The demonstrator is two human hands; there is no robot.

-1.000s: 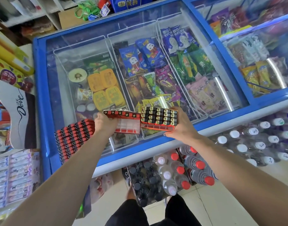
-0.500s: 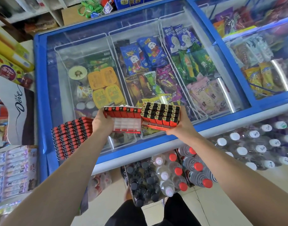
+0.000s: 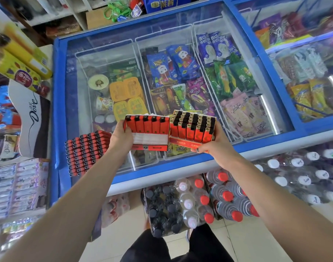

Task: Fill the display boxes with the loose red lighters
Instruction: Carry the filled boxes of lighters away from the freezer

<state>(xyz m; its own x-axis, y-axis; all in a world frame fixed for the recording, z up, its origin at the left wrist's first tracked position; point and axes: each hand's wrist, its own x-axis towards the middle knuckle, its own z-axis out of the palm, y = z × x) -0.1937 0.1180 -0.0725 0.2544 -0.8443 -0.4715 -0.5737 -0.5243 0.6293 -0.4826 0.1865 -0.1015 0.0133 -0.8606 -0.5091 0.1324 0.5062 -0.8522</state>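
My left hand [image 3: 120, 138] grips a display box [image 3: 149, 138] with one row of red lighters along its far side and white empty slots in front. My right hand [image 3: 212, 146] holds a second display box [image 3: 192, 129], packed full of red lighters with black and gold tops. Both boxes are side by side, touching, tilted toward me above the freezer's front edge. A stack of loose red lighters [image 3: 86, 151] lies on the freezer lid to the left of my left hand.
A blue-framed chest freezer [image 3: 180, 167] with a glass lid holds ice creams in baskets. Packs of bottled drinks [image 3: 199, 203] stand on the floor below. Chocolate displays [image 3: 29, 118] and shelves crowd the left side. A second freezer [image 3: 303, 72] sits on the right.
Both boxes have tilted up toward me, so the lighters' red bodies now show. My hands have stayed close together over the freezer's front edge.
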